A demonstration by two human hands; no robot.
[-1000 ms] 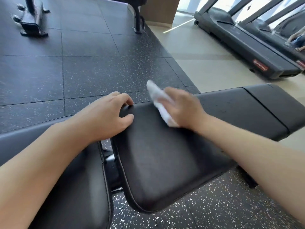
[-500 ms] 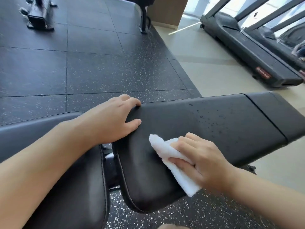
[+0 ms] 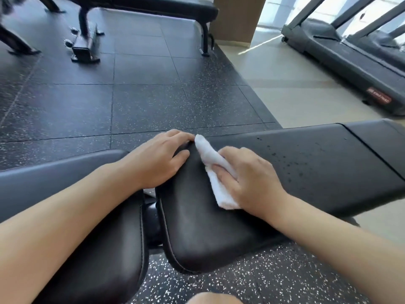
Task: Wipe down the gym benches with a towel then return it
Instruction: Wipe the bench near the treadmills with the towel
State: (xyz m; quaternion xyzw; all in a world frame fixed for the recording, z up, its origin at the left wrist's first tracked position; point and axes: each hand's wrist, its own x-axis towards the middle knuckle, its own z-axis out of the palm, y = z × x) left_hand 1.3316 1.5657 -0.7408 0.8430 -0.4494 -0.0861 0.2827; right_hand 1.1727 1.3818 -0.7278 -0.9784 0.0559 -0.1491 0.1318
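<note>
A black padded gym bench runs from the middle of the view to the right, its pad dotted with small droplets. My right hand holds a folded white towel against the pad near its left end, fingers curled over the cloth. My left hand grips the far left corner of that pad, fingers wrapped over the edge. A second black pad of the same bench lies under my left forearm, across a narrow gap.
Another black bench on metal legs stands at the back. Treadmills line the right side on a pale floor. Speckled black rubber tiles cover the floor between. A knee shows at the bottom edge.
My right hand has slid the towel from the near edge of the pad back up toward the far left corner. The left hand keeps its grip. The view has tilted up.
</note>
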